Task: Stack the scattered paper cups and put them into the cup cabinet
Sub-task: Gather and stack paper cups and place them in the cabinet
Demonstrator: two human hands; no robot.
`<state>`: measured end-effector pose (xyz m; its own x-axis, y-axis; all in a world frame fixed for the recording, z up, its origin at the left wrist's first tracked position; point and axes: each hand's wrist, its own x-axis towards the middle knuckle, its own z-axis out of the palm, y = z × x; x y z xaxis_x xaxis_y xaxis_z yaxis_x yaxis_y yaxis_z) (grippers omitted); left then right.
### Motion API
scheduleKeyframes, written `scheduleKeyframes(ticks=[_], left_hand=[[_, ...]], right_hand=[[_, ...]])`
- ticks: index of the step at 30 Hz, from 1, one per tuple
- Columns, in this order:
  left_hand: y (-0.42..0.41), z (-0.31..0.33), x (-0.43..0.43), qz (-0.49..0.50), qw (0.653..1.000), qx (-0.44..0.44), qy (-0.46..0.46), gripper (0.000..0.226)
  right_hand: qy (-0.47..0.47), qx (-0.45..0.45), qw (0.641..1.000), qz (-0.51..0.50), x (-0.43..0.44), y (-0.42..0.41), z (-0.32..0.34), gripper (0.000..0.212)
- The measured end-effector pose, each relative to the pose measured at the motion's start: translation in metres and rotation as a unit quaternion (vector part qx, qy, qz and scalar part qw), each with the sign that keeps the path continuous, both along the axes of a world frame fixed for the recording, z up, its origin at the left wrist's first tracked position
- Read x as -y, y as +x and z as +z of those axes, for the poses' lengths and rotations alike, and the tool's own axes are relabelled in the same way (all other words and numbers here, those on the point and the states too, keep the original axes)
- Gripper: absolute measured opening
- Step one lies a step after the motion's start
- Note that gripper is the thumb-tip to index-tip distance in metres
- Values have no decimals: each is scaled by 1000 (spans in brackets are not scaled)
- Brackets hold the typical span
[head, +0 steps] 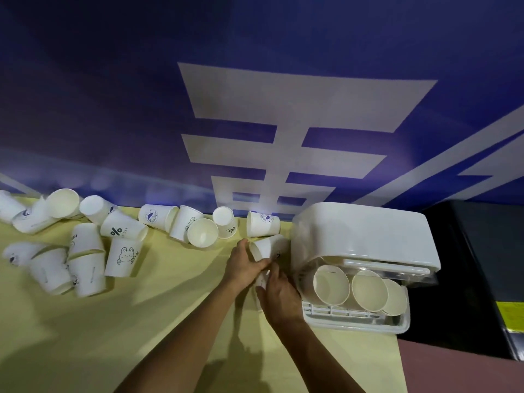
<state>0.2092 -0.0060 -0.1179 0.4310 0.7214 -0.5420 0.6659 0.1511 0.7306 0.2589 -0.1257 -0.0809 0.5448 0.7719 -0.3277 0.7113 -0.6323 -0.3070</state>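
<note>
Left hand (245,266) gripped a tipped cup (268,246) that lay on its side, mouth to the left, just beside the cup cabinet (363,231). Right hand (279,296) was curled over a lower cup (261,280) right beneath it. Only slivers of white showed there, so I couldn't tell if it was one cup or a nested few. The two hands touched, above the yellow tablecloth (113,321).

Writing I could read:
- "%" with "DAY" on the percent cup (122,229).
- "%" again, upside down, on the inverted cup (226,222).
- A rabbit drawing on the rabbit cup (124,256).
- A round blue emblem on the emblem cup (153,217) and on a second emblem cup (263,222); its lettering was too small to read.
- Big white character strokes on the blue banner (283,109) behind.
- A yellow label (510,316) on the black unit (467,265) at right, unreadable.

Counts:
- I counted about 15 loose cups along the back and left of the table. Most lay on their sides and some were part-nested.
- One cabinet, white, lid raised. Three cup mouths (368,290) sat in a row inside, facing me.
</note>
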Motion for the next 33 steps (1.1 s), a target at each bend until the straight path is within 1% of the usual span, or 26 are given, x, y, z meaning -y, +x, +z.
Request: scheduleKeyframes(ticks=[1,3,6,11,14,18,23,25,28,30,33], left_hand=[[1,-2,0,-1,1000,-5,5,90],[2,-4,0,-2,1000,-10,13,80],[3,-3,0,10,1000,-10,7,66],[-5,6,0,28,1000,-2,3,57],[-18,16,-1,49,999,17,-4,55],[-37,38,-2,87,995,48,20,57],[-56,67,0,109,989,82,55,62],[-60,79,1,112,987,88,70,62],[-63,95,5,109,984,100,95,63],[-63,104,9,107,981,109,117,64],[-59,116,20,111,977,116,143,65]], right_hand=[[-7,-12,1000,-3,0,1,0,60],[-16,-7,1000,1,-1,3,-1,62],[-4,-28,1000,-5,-1,3,1,65],[9,-87,996,-1,4,4,4,75],[35,-112,993,-32,6,4,11,77],[131,-170,974,-69,12,0,31,71],[160,-168,971,-61,27,0,50,82],[180,-153,970,-63,32,0,58,79],[214,-143,964,-62,38,2,76,67],[252,-148,953,-74,44,7,89,62],[319,-124,934,-107,57,20,105,57]])
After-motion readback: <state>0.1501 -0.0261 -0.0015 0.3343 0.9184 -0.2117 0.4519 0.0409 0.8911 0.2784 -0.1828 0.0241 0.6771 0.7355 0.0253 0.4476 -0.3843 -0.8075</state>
